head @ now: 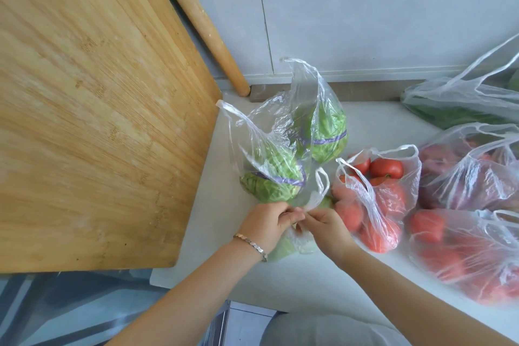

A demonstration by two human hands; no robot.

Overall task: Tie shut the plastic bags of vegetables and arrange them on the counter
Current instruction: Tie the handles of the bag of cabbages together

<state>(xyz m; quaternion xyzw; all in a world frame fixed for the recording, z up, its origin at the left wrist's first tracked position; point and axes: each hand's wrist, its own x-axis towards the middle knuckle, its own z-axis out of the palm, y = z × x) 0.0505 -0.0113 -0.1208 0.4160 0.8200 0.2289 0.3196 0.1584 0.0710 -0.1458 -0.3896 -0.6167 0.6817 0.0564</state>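
Note:
A small clear bag of green vegetable lies on the white counter under my hands. My left hand and my right hand both pinch its handles, which stick up between them. Behind stand two open bags of green cabbage, the near cabbage bag and the far cabbage bag, their handles loose. To the right sits an open bag of tomatoes.
A large bamboo cutting board leans at the left, with a wooden rolling pin behind it. More bags lie at the right: tomatoes, reddish produce and dark greens. The tiled wall backs the counter.

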